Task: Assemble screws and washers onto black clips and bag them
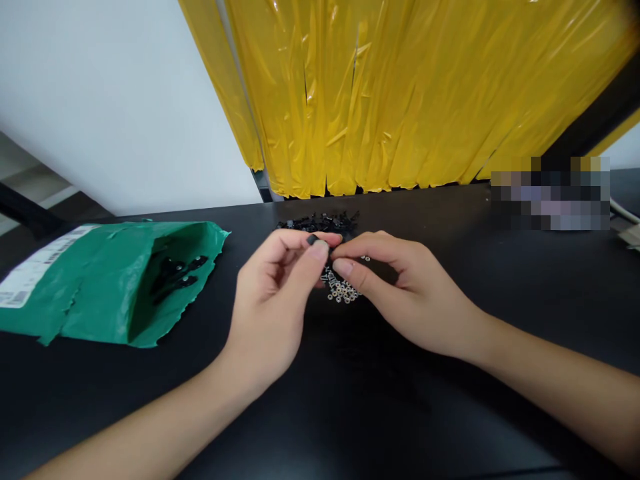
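Observation:
My left hand [280,287] pinches a small black part [313,239] between thumb and fingers; its exact kind is hard to make out. Close against it, my right hand [400,280] has thumb and forefinger pressed together at the part's right end, and whatever lies between those fingertips is hidden. Below and behind the fingers lies a little heap of silver nuts and screws [343,292] on the black table [320,400]. Farther back, a pile of small black pieces [320,220] is partly covered by my hands.
On the left lies an open green plastic bag [100,280] with black parts [175,277] inside and a white label. Yellow plastic sheeting [400,93] hangs behind the table beside a white panel [125,100]. A blurred-out patch [555,197] and a pale cable [625,212] are at right.

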Tool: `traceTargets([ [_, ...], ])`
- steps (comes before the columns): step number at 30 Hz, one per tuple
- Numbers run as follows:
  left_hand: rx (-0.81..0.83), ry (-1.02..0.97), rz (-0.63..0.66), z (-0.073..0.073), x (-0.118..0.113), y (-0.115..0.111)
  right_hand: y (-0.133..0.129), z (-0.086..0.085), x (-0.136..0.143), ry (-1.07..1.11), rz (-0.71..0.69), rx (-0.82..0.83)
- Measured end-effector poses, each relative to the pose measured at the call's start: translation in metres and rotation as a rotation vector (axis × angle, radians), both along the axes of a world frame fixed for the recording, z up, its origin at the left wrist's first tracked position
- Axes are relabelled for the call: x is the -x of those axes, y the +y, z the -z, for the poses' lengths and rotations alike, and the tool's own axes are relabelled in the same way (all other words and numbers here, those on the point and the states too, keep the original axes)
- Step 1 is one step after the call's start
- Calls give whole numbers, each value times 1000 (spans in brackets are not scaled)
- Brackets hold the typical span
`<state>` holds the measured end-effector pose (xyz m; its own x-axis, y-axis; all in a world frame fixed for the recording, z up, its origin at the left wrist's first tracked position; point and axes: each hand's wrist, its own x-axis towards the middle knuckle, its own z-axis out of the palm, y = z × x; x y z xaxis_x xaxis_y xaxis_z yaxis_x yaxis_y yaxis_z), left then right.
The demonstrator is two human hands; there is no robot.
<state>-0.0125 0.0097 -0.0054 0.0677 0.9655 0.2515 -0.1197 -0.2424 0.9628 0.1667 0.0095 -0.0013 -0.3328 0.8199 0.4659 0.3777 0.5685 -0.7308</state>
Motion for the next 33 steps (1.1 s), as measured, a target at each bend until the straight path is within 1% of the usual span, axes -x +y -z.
traceTargets([
  [2,-46,6,-86,-3,4,6,3,5,-4,-164,21,-18],
  [4,-67,60,-175,-6,9,13,5,10,-7,-355,29,-24],
  [7,-45,179,-246,-8,16,20,3,16,-8,-497,15,7],
  [9,-16,238,-237,-8,18,22,2,16,-6,-521,22,12],
  [13,-2,313,-176,-8,17,20,2,13,-3,-542,22,28],
  [16,4,315,-133,-9,14,18,5,12,-3,-555,4,52],
  [20,13,308,-115,-9,15,18,6,13,-3,-585,-27,67],
  [23,1,317,-91,-9,17,18,6,14,-4,-563,-42,58],
  [25,-3,326,-89,-9,18,19,8,13,-6,-508,-21,59],
  [29,33,322,-73,-11,20,21,15,9,-12,-325,41,85],
  [33,76,318,-5,-10,21,20,19,5,-18,-180,36,102],
])
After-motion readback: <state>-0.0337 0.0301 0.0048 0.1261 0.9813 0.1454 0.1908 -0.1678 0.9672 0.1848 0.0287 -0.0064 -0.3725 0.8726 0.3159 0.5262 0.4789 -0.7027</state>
